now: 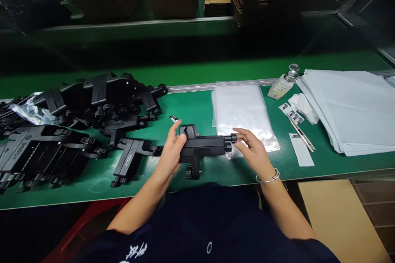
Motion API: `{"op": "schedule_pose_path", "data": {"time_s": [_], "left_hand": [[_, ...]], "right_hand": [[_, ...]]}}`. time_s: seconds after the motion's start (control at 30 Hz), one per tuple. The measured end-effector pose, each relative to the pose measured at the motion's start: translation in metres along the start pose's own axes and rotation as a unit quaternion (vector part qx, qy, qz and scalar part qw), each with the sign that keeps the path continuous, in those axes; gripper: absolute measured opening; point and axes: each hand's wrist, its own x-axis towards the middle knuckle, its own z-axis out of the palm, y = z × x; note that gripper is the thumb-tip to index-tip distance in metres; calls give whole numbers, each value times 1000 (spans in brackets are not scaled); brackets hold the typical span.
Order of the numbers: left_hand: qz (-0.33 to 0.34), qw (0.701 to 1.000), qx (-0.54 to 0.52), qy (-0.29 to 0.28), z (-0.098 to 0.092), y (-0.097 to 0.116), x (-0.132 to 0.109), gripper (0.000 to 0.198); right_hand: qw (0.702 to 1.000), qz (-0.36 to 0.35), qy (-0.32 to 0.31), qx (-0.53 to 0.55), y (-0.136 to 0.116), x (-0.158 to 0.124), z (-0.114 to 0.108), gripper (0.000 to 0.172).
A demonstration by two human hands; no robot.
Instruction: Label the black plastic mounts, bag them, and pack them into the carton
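My left hand (169,150) is closed around the left end of a black bracket (203,146), thumb pressed on top. The bracket lies level at the centre of the frame, above the green table (188,109); its body is matt, hard-looking plastic, boxy, with a rounded block at the left and a short leg below. My right hand (254,154) is at its other end: fingers bent, fingertips at the small round knob (233,138). I cannot tell whether they pinch it. A smooth metal bangle (268,177) circles that wrist.

Behind the bracket, right of centre, lie clear, glossy, flat plastic bags (240,107). Similar black brackets (40,152) fill the left of the frame, piled and in a row, pale lettering on some. Upper right of centre stands a bottle (281,86) with a shiny metal top, beside crumpled white tissue (305,107) and limp, layered white sheets (354,107).
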Motion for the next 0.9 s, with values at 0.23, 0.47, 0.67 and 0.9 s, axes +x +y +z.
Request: {"op": "schedule_pose_path", "data": {"time_s": [0.23, 0.47, 0.67, 0.9], "left_hand": [[25, 999, -27, -24, 7, -6, 9, 84], [-19, 997, -78, -11, 5, -7, 19, 79], [2, 994, -96, -57, 8, -8, 16, 90], [38, 994, -77, -63, 7, -4, 14, 100]], "right_hand": [[996, 65, -17, 61, 15, 2, 14, 27], [980, 70, 0, 189, 27, 4, 24, 31], [979, 25, 105, 172, 30, 9, 33, 25], [986, 13, 81, 147, 29, 10, 31, 32]]}}
